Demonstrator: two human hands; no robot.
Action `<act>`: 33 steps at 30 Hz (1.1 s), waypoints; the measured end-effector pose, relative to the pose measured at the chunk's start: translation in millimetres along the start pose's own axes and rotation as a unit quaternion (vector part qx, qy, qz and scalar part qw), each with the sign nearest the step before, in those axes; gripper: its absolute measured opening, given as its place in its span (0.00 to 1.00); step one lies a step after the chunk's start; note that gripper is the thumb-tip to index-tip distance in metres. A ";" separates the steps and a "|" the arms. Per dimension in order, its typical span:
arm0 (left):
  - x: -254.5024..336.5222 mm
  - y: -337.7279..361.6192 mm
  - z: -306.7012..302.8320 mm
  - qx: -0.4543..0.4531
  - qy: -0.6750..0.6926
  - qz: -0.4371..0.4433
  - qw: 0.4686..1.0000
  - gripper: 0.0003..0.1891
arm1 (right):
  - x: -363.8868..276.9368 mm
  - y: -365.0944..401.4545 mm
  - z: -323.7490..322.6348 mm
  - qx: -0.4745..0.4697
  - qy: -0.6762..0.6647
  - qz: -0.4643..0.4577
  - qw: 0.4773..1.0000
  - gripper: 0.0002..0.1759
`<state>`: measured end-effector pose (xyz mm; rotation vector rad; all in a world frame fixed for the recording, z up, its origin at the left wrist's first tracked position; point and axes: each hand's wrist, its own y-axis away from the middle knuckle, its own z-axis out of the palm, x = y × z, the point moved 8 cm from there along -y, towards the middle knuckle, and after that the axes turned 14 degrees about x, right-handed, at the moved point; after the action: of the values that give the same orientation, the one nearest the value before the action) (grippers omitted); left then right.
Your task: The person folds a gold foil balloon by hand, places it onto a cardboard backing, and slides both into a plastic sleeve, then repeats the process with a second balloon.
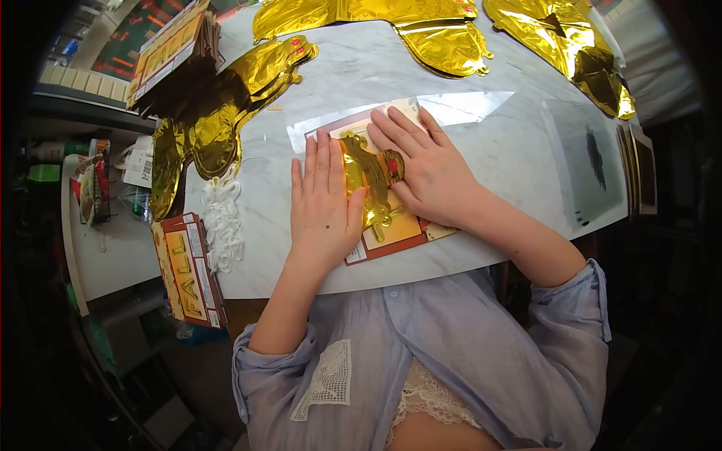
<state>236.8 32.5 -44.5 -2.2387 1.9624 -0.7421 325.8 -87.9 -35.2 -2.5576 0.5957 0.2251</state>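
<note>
The folded gold foil balloon (362, 177) is positioned on the printed card (402, 231), between the left hand (322, 214) and right hand (436, 173); both are laid flat, fingers extended, with nothing gripped. The foil might be creased by uneven pressure, or its folds sprung loose if a palm were lifted. By the card, a clear plastic sleeve (477, 107) is seen; whether the card is enclosed cannot be told.
</note>
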 end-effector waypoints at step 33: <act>8.4 -0.2 6.0 0.014 0.015 0.022 1.000 0.40 | -0.9 45.8 -15.0 -0.068 0.065 0.053 0.994 0.39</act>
<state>240.0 23.0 -47.1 -2.1732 1.9960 -0.7960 304.9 -130.9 -42.0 -2.6887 0.7921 0.1415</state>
